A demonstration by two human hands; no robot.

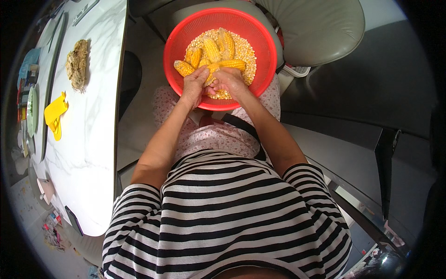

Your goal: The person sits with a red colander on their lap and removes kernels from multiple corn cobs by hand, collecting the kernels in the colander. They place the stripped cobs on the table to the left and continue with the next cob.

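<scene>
A red plastic basket point(272, 52) sits at my knees, with loose corn kernels point(249, 48) covering its bottom. Between my hands is an ear of yellow corn point(211, 71), tilted in the basket. My left hand point(193, 85) grips it from the left, thumb along its side. Curled around its right side is my right hand point(231, 83), whose fingers partly hide the lower end. Another ear of corn point(234, 64) lies crosswise just beyond the right hand. Several more ears rest on the kernels, among them one upright ear point(212, 48) and one at the left point(183, 68).
On the left stands a white marble-patterned table point(94, 139), holding a bundle of dried husk-like material point(77, 65), a yellow plastic tool point(55, 113) and a remote control point(84, 12). A grey padded chair point(320, 31) is at upper right, above a white plastic basket point(298, 70).
</scene>
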